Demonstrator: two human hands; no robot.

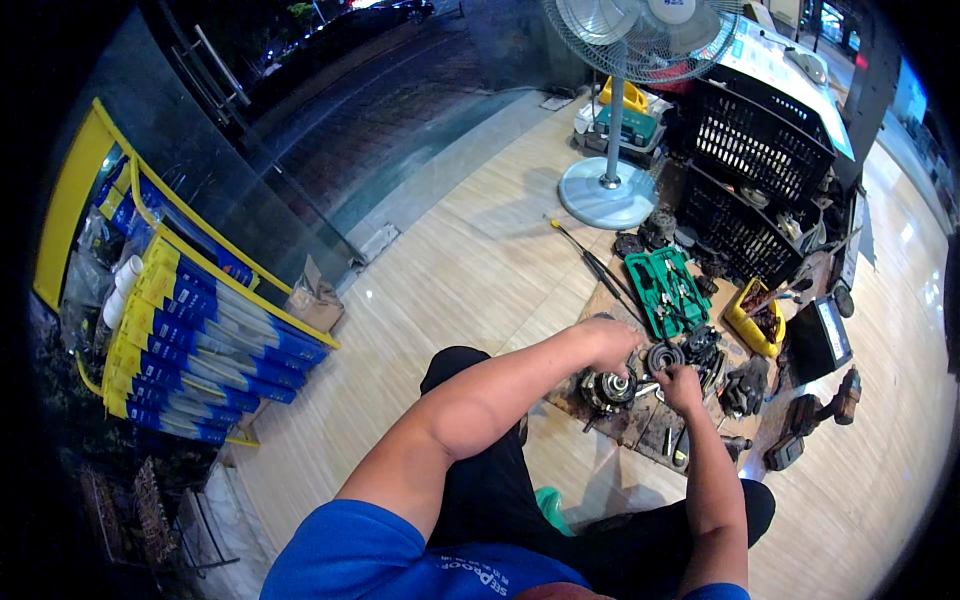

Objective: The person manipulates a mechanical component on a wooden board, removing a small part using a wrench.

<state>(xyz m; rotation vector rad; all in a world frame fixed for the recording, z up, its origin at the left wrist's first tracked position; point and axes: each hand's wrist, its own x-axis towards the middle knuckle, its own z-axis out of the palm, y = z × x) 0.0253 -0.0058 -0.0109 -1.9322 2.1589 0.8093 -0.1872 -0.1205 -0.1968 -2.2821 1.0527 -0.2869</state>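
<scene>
Leaning over the work, your right hand looks closed, thumb and fingers pinching the lower edge of a dark ring, right of centre in the frame. Your left hand bends down over a round metal part just left of that ring; its fingertips are partly hidden, so you can't tell whether it grips or only touches.

The pinch covers only one edge, so the ring could twist or slip if its surface is greasy. The metal part might rock if you press it off-centre, and anything small that drops could get lost among the loose pieces crowding both hands.

Under you, the stained brown sheet looks grimy and could shift on the pale, glossy floor. Beyond your hands sit an open green tool case and a yellow tub. A standing fan fills the top centre, black crates stack at upper right, and a yellow rack of boxes stands at left.
</scene>
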